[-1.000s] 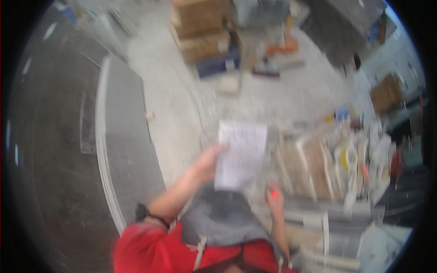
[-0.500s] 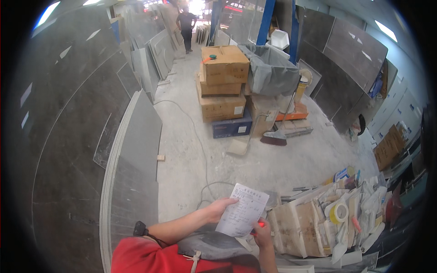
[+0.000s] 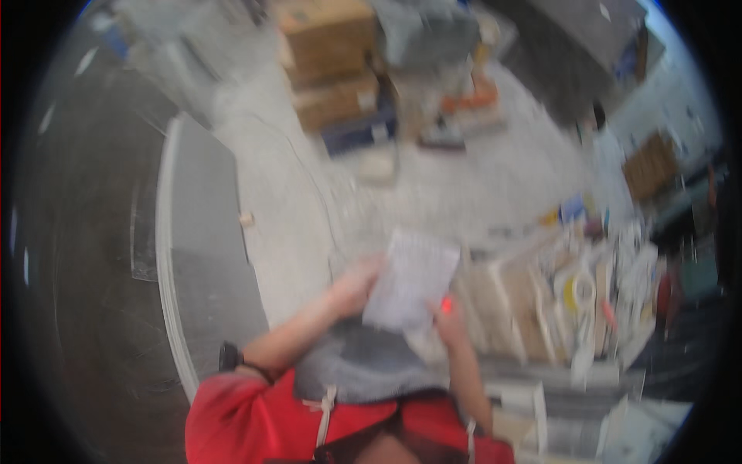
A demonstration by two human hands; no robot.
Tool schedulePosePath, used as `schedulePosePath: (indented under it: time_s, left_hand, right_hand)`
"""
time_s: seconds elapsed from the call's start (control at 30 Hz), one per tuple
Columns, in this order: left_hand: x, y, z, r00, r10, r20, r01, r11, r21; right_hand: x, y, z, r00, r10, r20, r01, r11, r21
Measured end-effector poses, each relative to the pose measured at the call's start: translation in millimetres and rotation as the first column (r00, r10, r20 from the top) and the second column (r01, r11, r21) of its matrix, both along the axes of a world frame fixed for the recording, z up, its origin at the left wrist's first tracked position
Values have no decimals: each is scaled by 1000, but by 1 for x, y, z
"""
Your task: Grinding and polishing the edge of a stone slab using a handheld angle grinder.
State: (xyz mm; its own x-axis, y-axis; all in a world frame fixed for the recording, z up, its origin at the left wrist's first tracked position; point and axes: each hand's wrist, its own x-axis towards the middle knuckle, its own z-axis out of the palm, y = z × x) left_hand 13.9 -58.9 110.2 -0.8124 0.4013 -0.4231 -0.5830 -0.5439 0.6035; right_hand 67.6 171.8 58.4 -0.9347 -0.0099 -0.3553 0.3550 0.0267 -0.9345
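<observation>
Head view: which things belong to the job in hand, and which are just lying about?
In use:
paper sheet, in the left hand
small red item, at the right hand

Lying about, untouched:
stacked cardboard boxes
blue box
yellow tape roll
leaning grey slabs

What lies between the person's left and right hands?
In the head view, a white paper sheet lies between the left hand and the right hand.

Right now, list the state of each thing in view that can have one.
Paper, unfolded, held tilted.
Left hand, closed on the paper's left edge.
Right hand, closed around a small red thing at the paper's lower right.
Cardboard boxes ahead, stacked; closure unclear.
Dark blue box, beneath them.
Grey panels, standing on edge.
Apron, worn.
</observation>
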Motion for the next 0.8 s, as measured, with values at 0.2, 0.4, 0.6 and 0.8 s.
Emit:
schedulePosePath:
  time_s: [0.2,0.4,0.6,0.8]
  left_hand:
    - [-140,-11,-16,974,-153,-165,132,982,-133]
    - [-256,-13,-31,956,-268,-124,223,930,-292]
    - [-356,0,-24,908,-393,-145,318,872,-372]
    - [-466,67,-51,854,-495,-160,393,816,-424]
  right_hand:
    - [-112,-15,23,991,-130,39,135,968,-212]
    - [-187,-31,5,949,-298,106,316,895,-314]
    - [-271,-31,10,920,-380,99,390,863,-322]
    - [-362,12,-5,887,-456,74,450,818,-358]
